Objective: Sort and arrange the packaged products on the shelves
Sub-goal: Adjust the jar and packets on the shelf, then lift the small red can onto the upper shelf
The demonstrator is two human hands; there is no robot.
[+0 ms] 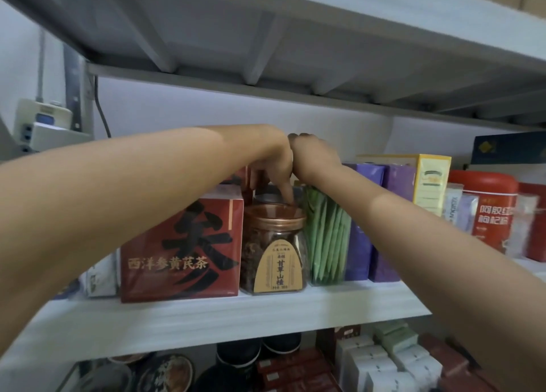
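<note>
On the middle shelf (206,317) a glass jar (273,253) with a copper lid and a yellow label stands between a red tea box (183,250) and a clear box of green sachets (328,238). Right behind this jar a second jar (264,198) shows only its dark lid. My left hand (273,162) reaches down over it, thumb and a finger on either side of that lid. My right hand (314,158) is bent over the top of the sachet box, touching my left hand; its fingers are hidden behind it.
Purple boxes (375,220), a yellow box (431,182) and a red canister (490,211) fill the shelf to the right. A metal shelf (295,66) hangs low overhead. The shelf below holds dark tins (236,359) and stacked white and red boxes (369,365). A power strip (38,125) sits far left.
</note>
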